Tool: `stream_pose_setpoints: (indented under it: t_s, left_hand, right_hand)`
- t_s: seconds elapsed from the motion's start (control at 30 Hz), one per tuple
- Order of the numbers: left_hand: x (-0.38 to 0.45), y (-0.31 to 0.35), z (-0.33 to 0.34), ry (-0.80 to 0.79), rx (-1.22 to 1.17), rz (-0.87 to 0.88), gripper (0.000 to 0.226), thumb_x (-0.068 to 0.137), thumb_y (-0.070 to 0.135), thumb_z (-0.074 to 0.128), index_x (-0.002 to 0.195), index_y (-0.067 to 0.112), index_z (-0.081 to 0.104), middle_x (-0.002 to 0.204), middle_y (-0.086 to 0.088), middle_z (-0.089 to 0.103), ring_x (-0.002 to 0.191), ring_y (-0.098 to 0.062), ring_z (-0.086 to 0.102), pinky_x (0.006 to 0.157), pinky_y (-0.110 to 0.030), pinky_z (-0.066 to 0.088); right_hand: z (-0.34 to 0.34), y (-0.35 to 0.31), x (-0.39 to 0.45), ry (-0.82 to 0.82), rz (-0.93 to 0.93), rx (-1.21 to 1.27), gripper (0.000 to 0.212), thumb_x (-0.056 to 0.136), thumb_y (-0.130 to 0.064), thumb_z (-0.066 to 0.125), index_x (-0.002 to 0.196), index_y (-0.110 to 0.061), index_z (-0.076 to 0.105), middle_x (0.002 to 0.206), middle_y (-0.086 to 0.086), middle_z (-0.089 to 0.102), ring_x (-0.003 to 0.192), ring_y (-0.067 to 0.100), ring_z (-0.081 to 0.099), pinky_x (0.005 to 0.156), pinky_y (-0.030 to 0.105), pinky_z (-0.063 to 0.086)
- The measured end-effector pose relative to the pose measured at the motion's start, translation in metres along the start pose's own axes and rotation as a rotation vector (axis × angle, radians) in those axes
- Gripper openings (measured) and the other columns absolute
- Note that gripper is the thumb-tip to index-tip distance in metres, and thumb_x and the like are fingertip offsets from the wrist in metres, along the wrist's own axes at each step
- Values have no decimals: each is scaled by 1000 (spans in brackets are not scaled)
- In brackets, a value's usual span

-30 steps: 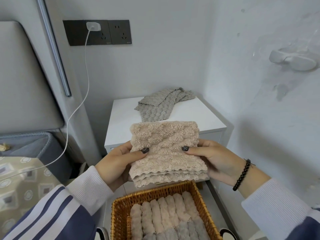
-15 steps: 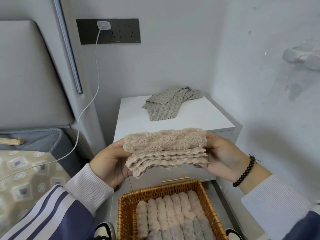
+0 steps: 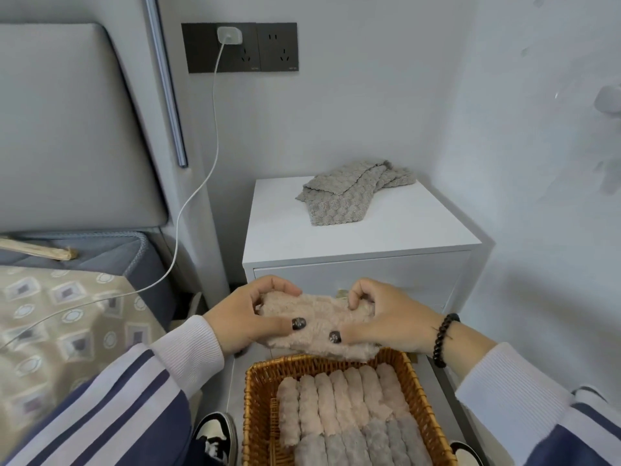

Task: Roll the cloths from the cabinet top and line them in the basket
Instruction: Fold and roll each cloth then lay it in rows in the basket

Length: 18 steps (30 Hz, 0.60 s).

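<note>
A fluffy beige cloth [image 3: 319,322], now a short thick roll, hangs just above the back rim of the wicker basket [image 3: 257,395]. My left hand [image 3: 245,314] grips its left end and my right hand [image 3: 383,317] grips its right end, thumbs on top and fingers curled over the far side. Inside the basket lie several rolled cloths side by side, beige ones [image 3: 339,398] at the back and grey ones [image 3: 379,442] in front. A grey cloth [image 3: 349,193] lies loosely folded on the white cabinet top [image 3: 403,227].
The cabinet stands in a corner between two pale walls. A bed with a patterned cover [image 3: 60,314] is at the left. A white charger cable [image 3: 201,183] hangs from the wall socket [image 3: 239,47] across to the bed. My shoes [image 3: 215,432] show beside the basket.
The beige cloth went from a flat folded stack held upright to a compact roll. Both hands came down toward the basket, and their fingers curled over the cloth.
</note>
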<state>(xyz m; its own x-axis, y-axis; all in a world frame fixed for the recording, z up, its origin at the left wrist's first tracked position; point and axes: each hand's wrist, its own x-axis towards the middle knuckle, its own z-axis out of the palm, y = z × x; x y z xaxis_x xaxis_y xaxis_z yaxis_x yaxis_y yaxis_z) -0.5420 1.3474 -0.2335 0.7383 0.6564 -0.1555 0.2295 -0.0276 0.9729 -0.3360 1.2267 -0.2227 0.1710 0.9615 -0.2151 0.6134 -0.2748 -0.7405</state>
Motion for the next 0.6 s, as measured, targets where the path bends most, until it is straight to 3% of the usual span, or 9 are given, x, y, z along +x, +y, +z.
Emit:
stream_pose_setpoints:
  t_s: [0.07, 0.13, 0.2, 0.3, 0.37, 0.5, 0.6]
  left_hand:
    - [-2, -7, -7, -30, 58, -27, 79, 42, 30, 90, 115, 37, 63, 113, -13, 66, 98, -27, 68, 83, -45, 58]
    - [-3, -14, -13, -53, 70, -46, 97, 34, 35, 96, 122, 36, 57, 114, -10, 67, 102, -25, 68, 84, -42, 57]
    - [-5, -19, -16, -68, 80, -55, 95, 36, 32, 97, 123, 32, 57, 115, -9, 67, 104, -23, 67, 84, -37, 57]
    - [-8, -24, -16, -51, 139, -63, 77, 56, -2, 88, 121, 29, 60, 113, -8, 67, 103, -22, 67, 83, -36, 58]
    - [-8, -28, -16, -48, 187, -63, 75, 59, -10, 84, 119, 29, 63, 109, -5, 69, 101, -21, 68, 82, -36, 58]
    - [-4, -37, -16, 22, 251, -87, 69, 60, -9, 82, 114, 29, 63, 107, -3, 69, 99, -18, 67, 83, -33, 58]
    - [2, -47, -19, 132, 379, -157, 65, 65, 5, 83, 120, 28, 57, 114, 3, 63, 105, -14, 61, 92, -29, 53]
  right_hand:
    - [9, -2, 3, -45, -3, -33, 58, 68, -43, 82, 111, -31, 45, 118, -10, 49, 98, 2, 50, 80, 22, 46]
    - [17, -4, 5, -90, -22, -81, 81, 67, -42, 83, 133, -35, 36, 132, -11, 41, 120, 5, 43, 96, 23, 41]
    - [25, -8, 8, -147, -58, -160, 83, 70, -41, 82, 138, -33, 37, 129, -15, 43, 118, 3, 42, 96, 22, 40]
    - [39, -10, 15, -221, -80, -222, 64, 70, -42, 82, 125, -28, 52, 118, -12, 57, 106, 9, 55, 90, 27, 49]
    - [50, -10, 20, -241, -68, -211, 61, 70, -43, 81, 121, -25, 53, 116, -9, 59, 104, 11, 57, 90, 29, 50]
    - [74, -8, 34, -241, -77, -91, 61, 77, -34, 76, 131, -23, 47, 121, -5, 58, 107, 13, 57, 91, 30, 49]
    - [91, -2, 47, -228, -48, 34, 45, 82, -24, 70, 124, -21, 54, 109, -7, 62, 95, 9, 58, 74, 19, 47]
